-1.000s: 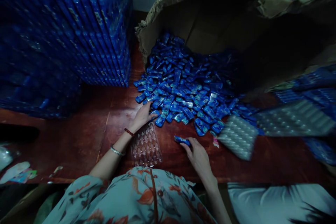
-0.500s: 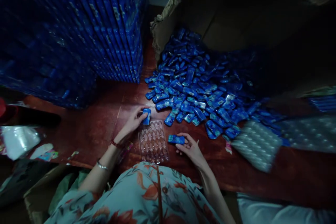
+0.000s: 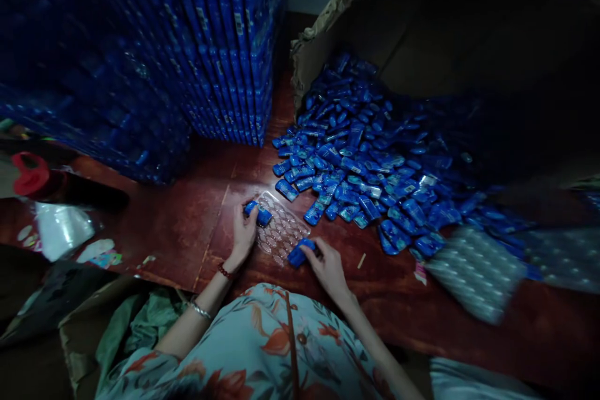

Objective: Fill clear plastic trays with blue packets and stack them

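Observation:
A clear plastic tray (image 3: pixel 280 232) with rows of moulded oval hollows lies on the table in front of me. Over its upper left part my left hand (image 3: pixel 244 232) grips a small blue packet (image 3: pixel 263 216) between thumb and fingers. At the tray's lower right edge my right hand (image 3: pixel 327 262) pinches another blue packet (image 3: pixel 299 254). Whether either packet touches the tray I cannot tell. Beyond the tray spreads a large heap of loose blue packets (image 3: pixel 347 156), all with shiny wrapping; their contents are hidden.
A torn cardboard box (image 3: pixel 398 44) lies open behind the heap. Tall stacks of blue packs (image 3: pixel 220 62) stand at the back left. A red-capped bottle (image 3: pixel 35 184) and a clear plastic bag (image 3: pixel 65 231) lie left. More clear trays (image 3: pixel 478 272) rest at the right.
Both hands have brought their packets over or against the clear tray, the right one moving left. The tray now lies tilted at an angle. The whole view has shifted slightly.

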Motion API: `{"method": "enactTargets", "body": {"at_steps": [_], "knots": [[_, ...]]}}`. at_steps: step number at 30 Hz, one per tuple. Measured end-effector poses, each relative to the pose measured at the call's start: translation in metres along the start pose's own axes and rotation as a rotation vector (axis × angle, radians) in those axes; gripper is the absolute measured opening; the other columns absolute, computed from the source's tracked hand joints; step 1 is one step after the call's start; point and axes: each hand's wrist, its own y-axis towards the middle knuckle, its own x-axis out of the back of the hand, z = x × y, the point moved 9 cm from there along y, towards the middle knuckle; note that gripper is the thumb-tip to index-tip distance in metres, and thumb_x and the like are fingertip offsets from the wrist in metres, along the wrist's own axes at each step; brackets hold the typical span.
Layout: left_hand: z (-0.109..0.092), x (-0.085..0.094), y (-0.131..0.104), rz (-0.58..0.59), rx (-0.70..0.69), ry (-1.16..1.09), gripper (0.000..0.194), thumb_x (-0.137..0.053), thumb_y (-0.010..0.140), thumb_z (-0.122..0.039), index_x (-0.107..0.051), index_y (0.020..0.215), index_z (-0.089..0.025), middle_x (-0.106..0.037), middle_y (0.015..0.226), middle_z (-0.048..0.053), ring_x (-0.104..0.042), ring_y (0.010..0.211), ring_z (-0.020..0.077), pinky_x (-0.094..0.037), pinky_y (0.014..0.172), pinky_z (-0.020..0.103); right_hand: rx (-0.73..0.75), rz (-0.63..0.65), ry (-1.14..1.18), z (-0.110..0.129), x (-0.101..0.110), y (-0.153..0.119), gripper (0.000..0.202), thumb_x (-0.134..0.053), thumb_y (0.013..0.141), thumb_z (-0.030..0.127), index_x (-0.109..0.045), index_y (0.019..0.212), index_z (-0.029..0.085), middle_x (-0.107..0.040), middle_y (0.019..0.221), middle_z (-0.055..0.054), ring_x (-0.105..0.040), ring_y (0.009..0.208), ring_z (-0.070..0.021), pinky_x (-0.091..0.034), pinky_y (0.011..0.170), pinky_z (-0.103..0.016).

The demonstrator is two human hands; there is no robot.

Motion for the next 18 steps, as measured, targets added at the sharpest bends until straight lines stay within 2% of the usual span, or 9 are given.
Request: {"method": "enactTargets", "body": {"at_steps": [2, 4, 7, 9, 11, 15, 18], "knots": [[0.007, 0.013, -0.007, -0.056, 0.054, -0.048, 0.036, -0.052, 0.083, -0.039, -0.050, 0.111, -0.016, -0.057, 0.111, 0.009, -0.056, 0.102, 0.0187, -0.045, 0.090, 0.032, 0.013, -0.076, -0.067, -0.002, 0.023, 0.015, 0.033, -0.053, 0.080, 0.052, -0.059, 0.080, 0.019, -0.061, 0.062, 0.000, -0.056, 0.056, -0.0141, -0.044, 0.055, -0.024], [0.014, 0.020, -0.015, -0.046, 0.108, -0.086, 0.039, -0.055, 0.081, -0.040, -0.051, 0.111, -0.015, -0.058, 0.112, 0.010, -0.057, 0.102, 0.0189, -0.045, 0.090, 0.031, 0.004, -0.085, -0.080, -0.001, 0.041, 0.028, 0.034, -0.054, 0.079, 0.053, -0.058, 0.083, 0.019, -0.060, 0.059, 0.000, -0.057, 0.054, -0.0151, -0.044, 0.053, -0.025], [0.021, 0.021, -0.028, 0.007, 0.201, -0.110, 0.038, -0.057, 0.080, -0.040, -0.053, 0.108, -0.014, -0.061, 0.108, 0.010, -0.059, 0.097, 0.0186, -0.047, 0.086, 0.031, -0.004, -0.053, 0.035, 0.012, 0.049, 0.036, 0.033, -0.057, 0.078, 0.050, -0.055, 0.091, 0.020, -0.061, 0.063, 0.000, -0.059, 0.052, -0.0156, -0.046, 0.051, -0.025], [0.023, 0.023, -0.034, -0.020, 0.230, -0.125, 0.035, -0.057, 0.079, -0.040, -0.054, 0.103, -0.015, -0.061, 0.100, 0.007, -0.059, 0.091, 0.0170, -0.047, 0.083, 0.030, 0.012, -0.045, 0.152, 0.025, 0.040, 0.036, 0.035, -0.057, 0.079, 0.049, -0.052, 0.099, 0.021, -0.064, 0.071, -0.001, -0.061, 0.054, -0.0153, -0.049, 0.051, -0.025], [0.023, 0.027, -0.036, -0.085, 0.223, -0.135, 0.032, -0.059, 0.077, -0.040, -0.053, 0.097, -0.016, -0.060, 0.092, 0.004, -0.057, 0.086, 0.0151, -0.047, 0.080, 0.028, 0.068, -0.033, 0.160, 0.038, 0.022, 0.033, 0.034, -0.056, 0.081, 0.046, -0.052, 0.102, 0.020, -0.065, 0.079, -0.002, -0.063, 0.059, -0.0152, -0.050, 0.055, -0.025], [0.023, 0.027, -0.037, -0.108, 0.227, -0.188, 0.032, -0.063, 0.074, -0.040, -0.050, 0.093, -0.017, -0.055, 0.084, 0.000, -0.055, 0.079, 0.0130, -0.046, 0.074, 0.025, 0.222, -0.036, -0.142, 0.052, -0.008, 0.027, 0.027, -0.045, 0.089, 0.036, -0.053, 0.107, 0.018, -0.066, 0.088, -0.006, -0.064, 0.072, -0.0172, -0.051, 0.066, -0.028], [0.017, 0.028, -0.034, -0.087, 0.224, -0.214, 0.032, -0.062, 0.076, -0.040, -0.049, 0.095, -0.018, -0.056, 0.084, 0.000, -0.056, 0.077, 0.0125, -0.046, 0.073, 0.024, 0.310, -0.025, -0.292, 0.054, -0.013, 0.025, 0.028, -0.041, 0.091, 0.031, -0.053, 0.113, 0.018, -0.065, 0.102, -0.010, -0.064, 0.086, -0.0198, -0.049, 0.076, -0.030]]}}
